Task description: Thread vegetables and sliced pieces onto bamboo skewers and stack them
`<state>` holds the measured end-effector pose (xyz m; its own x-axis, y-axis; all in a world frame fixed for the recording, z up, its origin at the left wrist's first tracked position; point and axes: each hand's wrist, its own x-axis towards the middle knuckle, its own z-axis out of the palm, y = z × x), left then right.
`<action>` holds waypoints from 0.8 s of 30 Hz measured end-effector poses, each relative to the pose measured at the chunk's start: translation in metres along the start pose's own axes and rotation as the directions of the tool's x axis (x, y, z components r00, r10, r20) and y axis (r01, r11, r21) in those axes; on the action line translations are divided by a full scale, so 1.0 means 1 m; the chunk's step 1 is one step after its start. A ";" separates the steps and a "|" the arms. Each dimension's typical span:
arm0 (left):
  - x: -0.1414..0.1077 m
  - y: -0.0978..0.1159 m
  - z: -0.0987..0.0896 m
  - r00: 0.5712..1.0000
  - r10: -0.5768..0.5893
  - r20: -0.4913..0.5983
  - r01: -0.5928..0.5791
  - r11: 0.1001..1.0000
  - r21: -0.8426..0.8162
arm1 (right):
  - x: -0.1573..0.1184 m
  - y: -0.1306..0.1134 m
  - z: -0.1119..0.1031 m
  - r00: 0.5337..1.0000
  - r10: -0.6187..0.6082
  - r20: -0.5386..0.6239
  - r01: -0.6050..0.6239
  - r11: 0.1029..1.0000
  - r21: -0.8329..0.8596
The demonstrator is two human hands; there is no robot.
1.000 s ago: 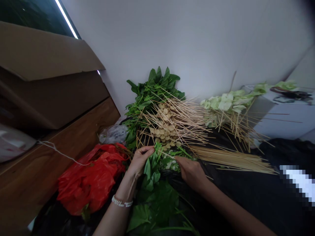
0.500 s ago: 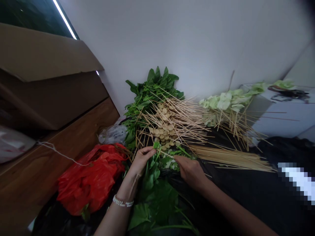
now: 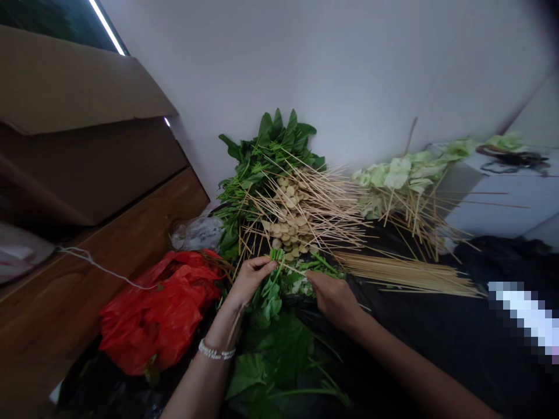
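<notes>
My left hand pinches a small bunch of leafy greens, its cut stems showing above the thumb and its leaves hanging down. A thin wooden skewer runs from these stems to my right hand, whose fingers are closed round its other end. Whether the tip passes right through the stems I cannot tell. Below my hands lie loose large green leaves on black plastic. Just beyond them are skewered pale round slices, with skewered greens piled behind.
Bare skewers lie in a bundle at the right. Skewered cabbage leaves are heaped behind them, near the wall. On the left are a red plastic bag and a cardboard box on a wooden surface.
The whole view has shifted slightly. Both hands keep nearly the same places, with the greens and the skewer still held between them.
</notes>
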<state>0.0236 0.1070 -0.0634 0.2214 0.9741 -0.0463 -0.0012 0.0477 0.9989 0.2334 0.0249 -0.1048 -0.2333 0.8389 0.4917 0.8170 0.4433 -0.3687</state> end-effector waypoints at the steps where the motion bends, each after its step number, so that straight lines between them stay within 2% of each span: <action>1: 0.000 0.000 0.001 1.000 0.000 -0.003 0.000 1.000 0.003 | 0.000 0.000 0.000 1.000 0.000 0.004 0.000 1.000 0.007; 7: -0.001 0.002 0.004 1.000 0.025 -0.002 -0.025 0.999 0.024 | 0.002 -0.003 -0.003 0.999 0.024 0.038 -0.023 1.000 -0.011; 15: 0.005 0.006 -0.001 0.998 0.059 -0.022 -0.059 0.998 -0.022 | 0.005 0.002 -0.001 1.000 0.016 -0.021 -0.017 0.998 -0.067; 18: 0.009 0.019 -0.009 0.997 0.051 -0.066 -0.063 0.978 -0.199 | 0.006 0.008 -0.003 0.998 0.049 -0.039 -0.053 0.995 -0.087; 21: 0.012 0.042 -0.021 0.992 0.024 -0.122 -0.074 0.900 -0.429 | 0.008 0.013 -0.007 0.993 0.092 -0.068 -0.098 0.990 -0.104; 24: 0.010 0.071 -0.032 0.993 0.010 -0.118 -0.077 0.808 -0.583 | 0.010 0.016 -0.012 0.985 0.134 -0.108 -0.146 0.983 -0.115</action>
<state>-0.0057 0.1270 0.0063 0.1048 0.9938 -0.0373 -0.5871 0.0921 0.8043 0.2507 0.0365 -0.0959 -0.0635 0.8518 0.5201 0.8976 0.2765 -0.3434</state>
